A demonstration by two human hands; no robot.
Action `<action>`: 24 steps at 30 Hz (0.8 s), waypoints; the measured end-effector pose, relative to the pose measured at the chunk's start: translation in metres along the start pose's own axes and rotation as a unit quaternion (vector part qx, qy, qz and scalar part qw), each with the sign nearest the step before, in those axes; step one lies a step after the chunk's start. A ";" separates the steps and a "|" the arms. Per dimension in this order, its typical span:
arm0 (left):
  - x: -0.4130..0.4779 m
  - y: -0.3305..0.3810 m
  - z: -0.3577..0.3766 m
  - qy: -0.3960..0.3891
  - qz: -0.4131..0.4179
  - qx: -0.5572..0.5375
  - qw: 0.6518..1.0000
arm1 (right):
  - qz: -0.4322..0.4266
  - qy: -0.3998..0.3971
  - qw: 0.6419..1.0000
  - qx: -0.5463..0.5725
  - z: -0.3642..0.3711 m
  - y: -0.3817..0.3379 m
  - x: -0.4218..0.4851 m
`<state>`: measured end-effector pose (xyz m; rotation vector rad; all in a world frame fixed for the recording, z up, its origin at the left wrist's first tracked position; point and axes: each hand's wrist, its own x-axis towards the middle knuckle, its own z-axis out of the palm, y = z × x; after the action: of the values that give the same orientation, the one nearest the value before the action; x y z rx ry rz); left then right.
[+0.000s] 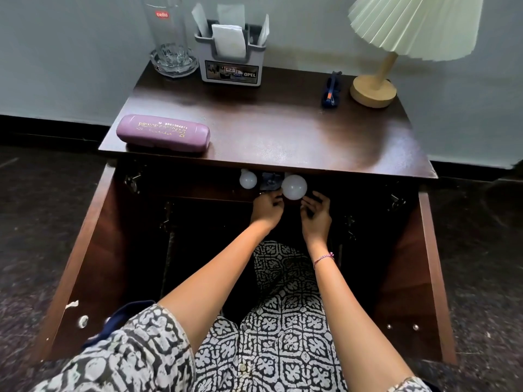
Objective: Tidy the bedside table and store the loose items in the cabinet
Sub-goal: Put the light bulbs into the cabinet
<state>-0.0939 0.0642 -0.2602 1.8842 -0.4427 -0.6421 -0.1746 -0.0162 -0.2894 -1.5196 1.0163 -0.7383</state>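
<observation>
Head view: my left hand (266,207) and right hand (317,213), loosely curled and holding nothing I can confirm, sit just below the large bulb (294,187); it's light, slick, fragile glass, so I'd cup its globe.

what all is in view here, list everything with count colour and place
bedside table: 1, dark brown, against the wall, both cabinet doors open
glasses case: 1, purple, front left of the tabletop
glass: 1, clear, back left, standing in a glass ashtray
organizer: 1, grey, back centre, holding white papers
blue item: 1, blue, back right beside the lamp; too small to identify
lamp: 1, cream pleated shade on a wooden base, back right
light bulbs: 2, white, on the cabinet shelf under the tabletop
left hand: 1, inside the cabinet by the larger bulb
right hand: 1, inside the cabinet, pink bracelet on the wrist
</observation>
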 end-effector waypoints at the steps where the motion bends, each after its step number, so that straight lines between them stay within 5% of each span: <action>1: 0.001 0.000 0.000 0.002 0.001 0.003 1.000 | -0.005 -0.001 1.000 -0.004 0.001 -0.001 0.001; 9: 0.009 0.002 -0.001 -0.024 0.000 0.032 0.999 | -0.009 -0.031 0.999 -0.006 0.006 -0.006 0.018; 17: 0.000 0.003 -0.007 0.031 0.002 0.057 0.998 | -0.049 0.028 0.997 -0.046 0.005 -0.020 0.006; 24: -0.036 0.029 -0.022 0.116 0.176 0.037 0.977 | -0.186 0.059 0.978 -0.073 -0.003 -0.059 -0.033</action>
<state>-0.1093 0.0899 -0.2187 1.8626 -0.6345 -0.1693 -0.1790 0.0133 -0.2283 -1.8398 0.8966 -1.0447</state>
